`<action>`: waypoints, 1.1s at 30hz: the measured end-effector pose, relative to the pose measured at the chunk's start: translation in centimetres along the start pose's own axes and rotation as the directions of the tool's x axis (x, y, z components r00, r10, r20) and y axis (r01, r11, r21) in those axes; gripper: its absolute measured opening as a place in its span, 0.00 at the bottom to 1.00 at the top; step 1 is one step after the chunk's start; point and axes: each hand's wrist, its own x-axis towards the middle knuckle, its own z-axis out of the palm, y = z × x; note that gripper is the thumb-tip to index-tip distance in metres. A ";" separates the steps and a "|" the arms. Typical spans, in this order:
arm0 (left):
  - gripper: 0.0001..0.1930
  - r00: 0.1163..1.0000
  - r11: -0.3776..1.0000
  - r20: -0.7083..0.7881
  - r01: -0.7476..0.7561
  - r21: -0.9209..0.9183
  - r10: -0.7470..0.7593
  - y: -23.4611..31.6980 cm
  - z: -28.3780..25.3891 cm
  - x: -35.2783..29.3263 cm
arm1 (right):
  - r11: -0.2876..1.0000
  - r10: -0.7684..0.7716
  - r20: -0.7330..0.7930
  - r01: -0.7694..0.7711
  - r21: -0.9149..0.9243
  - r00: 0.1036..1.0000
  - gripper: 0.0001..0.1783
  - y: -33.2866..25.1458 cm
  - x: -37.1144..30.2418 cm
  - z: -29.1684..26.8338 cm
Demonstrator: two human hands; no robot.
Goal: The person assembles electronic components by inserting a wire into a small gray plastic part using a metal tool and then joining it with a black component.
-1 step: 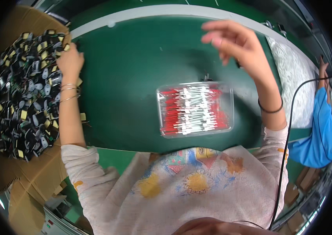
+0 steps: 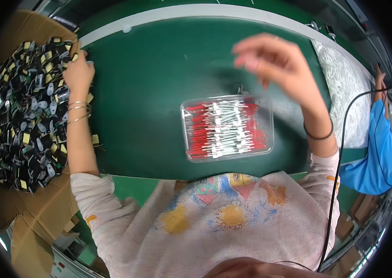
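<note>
At the right edge of a large cardboard box, my left hand [image 2: 79,74] is closed, its fingers curled beside the dark electronic parts [image 2: 34,116] heaped there. What it grips, if anything, is hidden. My right hand [image 2: 277,67] hovers over the green table, slightly blurred, fingers apart and holding nothing I can see. Below it a clear plastic tray [image 2: 184,134] holds many short wires [image 2: 226,129] with red and white lengths, laid crosswise in rows. A few small dark pieces [image 2: 241,89] lie just behind the tray.
The cardboard box [image 2: 48,211] stands at the left of the green table [image 2: 140,102]. A clear bag of pale strips [image 2: 344,97] lies at the right. A black cable [image 2: 342,157] hangs down the right side. Beyond the bag, a person in a blue sleeve [image 2: 374,157] reaches forward.
My right hand has come slightly down and toward me. The tray, table and box appear shifted a little left in the picture. My left hand stays at the box edge.
</note>
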 end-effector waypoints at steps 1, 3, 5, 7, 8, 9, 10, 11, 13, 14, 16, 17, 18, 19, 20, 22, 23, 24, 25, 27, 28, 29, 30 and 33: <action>0.15 0.999 0.998 -0.042 -0.015 -0.067 0.012 0.2 -0.3 -0.1 | 0.998 -0.009 0.046 0.012 -0.063 0.999 0.10 -0.3 -1.3 1.1; 0.12 0.996 0.970 -0.072 -0.076 -0.233 0.061 0.2 -1.1 -0.5 | 0.940 -0.081 0.299 0.173 -0.294 0.951 0.09 0.2 -2.9 2.2; 0.12 0.998 0.883 0.029 -0.031 -0.468 0.051 0.6 -2.2 -0.5 | 0.905 -0.114 0.277 0.215 -0.368 0.954 0.09 1.0 -4.1 3.9; 0.13 0.999 0.816 0.019 -0.024 -0.577 0.043 1.0 -2.6 -0.9 | 0.857 -0.163 0.272 0.273 -0.437 0.948 0.08 2.4 -4.4 5.1; 0.14 0.999 0.737 0.014 -0.015 -0.676 0.033 1.2 -2.7 -1.0 | 0.856 -0.165 0.271 0.274 -0.438 0.948 0.08 2.7 -4.5 5.6; 0.14 0.999 0.735 0.009 -0.020 -0.677 0.036 1.1 -2.5 -1.0 | 0.816 -0.154 0.284 0.284 -0.503 0.946 0.08 2.8 -4.7 6.1; 0.15 0.999 0.669 -0.016 -0.036 -0.743 0.036 0.8 -2.0 -1.0 | 0.772 -0.142 0.296 0.293 -0.565 0.945 0.08 2.7 -4.8 6.6; 0.16 0.999 0.595 -0.041 -0.054 -0.802 0.035 0.7 -1.7 -0.9 | 0.770 -0.142 0.291 0.291 -0.569 0.946 0.08 2.5 -4.9 6.9; 0.16 0.997 0.570 0.063 0.028 -0.821 0.041 2.1 -3.6 -1.4 | 0.694 -0.097 0.299 0.280 -0.664 0.949 0.06 2.2 -5.0 7.2; 0.17 0.996 0.407 0.075 0.049 -0.912 0.048 2.4 -3.7 -1.7 | 0.671 -0.126 0.288 0.295 -0.680 0.949 0.07 2.3 -5.1 7.5; 0.19 0.982 0.180 0.169 0.152 -0.972 0.081 3.7 -5.0 -2.6 | 0.650 -0.108 0.283 0.283 -0.706 0.953 0.08 2.3 -5.5 7.4; 0.18 0.982 0.148 0.187 0.179 -0.973 0.039 5.1 -6.0 -3.4 | 0.630 -0.090 0.286 0.277 -0.726 0.954 0.10 2.3 -5.5 7.3; 0.17 0.989 0.100 0.141 0.135 -0.986 0.054 5.8 -6.3 -4.0 | 0.629 -0.094 0.283 0.277 -0.726 0.955 0.10 2.3 -5.5 7.3; 0.17 0.993 0.049 0.096 0.093 -0.994 0.068 6.4 -6.6 -4.6 | 0.606 -0.071 0.285 0.269 -0.749 0.956 0.09 2.1 -5.6 7.3; 0.17 0.994 0.023 0.062 0.060 -0.998 0.086 7.0 -7.3 -5.0 | 0.582 -0.048 0.287 0.260 -0.771 0.957 0.09 2.0 -5.6 7.3; 0.17 0.994 -0.063 0.003 0.010 -0.998 0.112 8.8 -9.2 -5.9 | 0.564 -0.069 0.287 0.274 -0.779 0.956 0.09 2.2 -5.6 7.2; 0.17 0.990 -0.150 -0.058 -0.038 -0.988 0.131 9.8 -10.2 -6.2 | 0.546 -0.090 0.287 0.288 -0.787 0.954 0.08 2.3 -5.5 7.0; 0.19 0.990 -0.222 -0.081 -0.053 -0.974 0.118 10.4 -11.3 -6.7 | 0.545 -0.096 0.291 0.294 -0.785 0.952 0.08 2.2 -5.4 6.6; 0.19 0.990 -0.221 -0.084 -0.058 -0.974 0.112 10.7 -12.4 -7.2 | 0.624 -0.100 0.258 0.263 -0.736 0.961 0.08 1.6 -5.3 5.7; 0.22 0.915 -0.368 -0.214 -0.080 -0.927 0.342 11.1 -14.5 -8.1 | 0.694 -0.108 0.227 0.237 -0.679 0.968 0.08 -0.1 -5.1 4.0; 0.25 0.878 -0.337 -0.266 -0.129 -0.933 0.398 11.4 -15.4 -8.4 | 0.695 -0.180 0.163 0.242 -0.677 0.970 0.08 -1.5 -5.0 3.2; 0.25 0.835 -0.315 -0.317 -0.184 -0.931 0.449 11.5 -15.7 -8.5 | 0.695 -0.250 0.097 0.248 -0.675 0.963 0.08 -2.5 -4.8 2.6; 0.24 0.798 -0.284 -0.339 -0.219 -0.933 0.499 12.1 -16.3 -8.7 | 0.688 -0.250 0.087 0.240 -0.684 0.964 0.08 -3.1 -4.9 2.0; 0.19 0.681 -0.159 -0.344 -0.321 -0.934 0.646 13.5 -18.5 -9.6 | 0.693 -0.433 -0.037 0.306 -0.653 0.901 0.08 -4.4 -5.2 1.1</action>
